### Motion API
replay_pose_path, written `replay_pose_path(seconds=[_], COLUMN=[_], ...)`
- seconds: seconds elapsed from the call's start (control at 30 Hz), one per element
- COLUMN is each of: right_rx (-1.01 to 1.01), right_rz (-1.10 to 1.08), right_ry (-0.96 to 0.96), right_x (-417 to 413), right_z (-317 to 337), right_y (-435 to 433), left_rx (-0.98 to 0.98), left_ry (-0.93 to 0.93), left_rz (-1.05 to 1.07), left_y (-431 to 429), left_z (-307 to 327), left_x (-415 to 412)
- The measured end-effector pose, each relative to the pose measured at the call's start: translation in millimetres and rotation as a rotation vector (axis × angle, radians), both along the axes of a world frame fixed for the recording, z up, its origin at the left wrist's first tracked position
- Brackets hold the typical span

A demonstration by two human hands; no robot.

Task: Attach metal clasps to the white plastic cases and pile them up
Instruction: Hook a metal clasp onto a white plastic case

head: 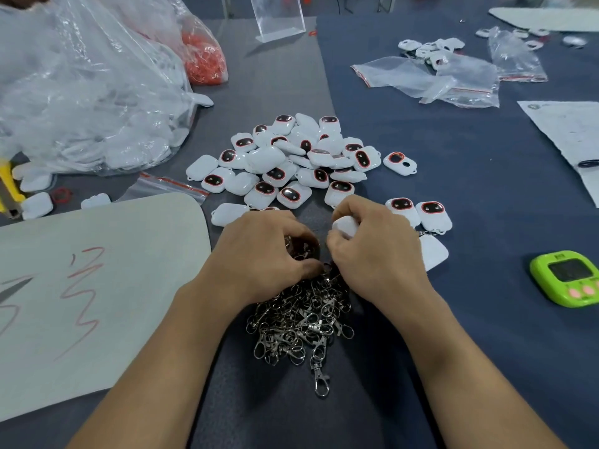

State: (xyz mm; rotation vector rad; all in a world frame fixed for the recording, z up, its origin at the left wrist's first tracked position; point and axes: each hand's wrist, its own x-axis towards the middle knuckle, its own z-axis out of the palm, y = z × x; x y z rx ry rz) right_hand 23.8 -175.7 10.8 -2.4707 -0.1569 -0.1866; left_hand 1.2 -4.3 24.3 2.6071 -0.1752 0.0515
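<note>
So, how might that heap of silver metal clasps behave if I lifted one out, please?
The heap of silver metal clasps looks interlocked, so neighbours would probably snag and trail along. Being small bare metal, each is probably stiff and slippery.

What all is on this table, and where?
white cases: dozens, white with dark red-ringed windows, heaped mid-table
metal clasps: many, silver, piled between the forearms
big bag: one, clear, far left
orange bag: one, clear with orange contents, behind big bag
zip bags: several, clear, far right
timer: one, green, right edge
scribbled sheet: one, pale with red marks, left
clear stand: one, transparent, far centre
left grip: one hand, bare, pinching clasps at pile's top
right grip: one hand, bare, curled round the held case
</note>
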Motion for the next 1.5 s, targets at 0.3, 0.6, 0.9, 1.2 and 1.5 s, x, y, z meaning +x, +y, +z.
replay_pose_path(seconds=[0.3,0.6,0.9,1.2,1.5], right_rx=[-0.203,0.47,0.701,0.744,0.818], right_rz=[-0.36,0.007,0.201,0.116,0.106], right_ry=[-0.037,0.139,0.394,0.288,0.272], right_x=[13,8,3,7,9], right_z=[7,8,8,8,7], right_y=[-32,-4,3,2,2], left_rx=[-0.03,-0.379,-0.891,-0.763,-0.719], left_ry=[-0.164,-0.253,-0.051,-0.164,-0.145], left_rz=[-0.007,0.206,0.191,0.16,0.19], left_y=[-13,-12,-13,-11,-13], left_z=[-10,-19,-17,-15,-17], left_x=[-4,4,11,8,7])
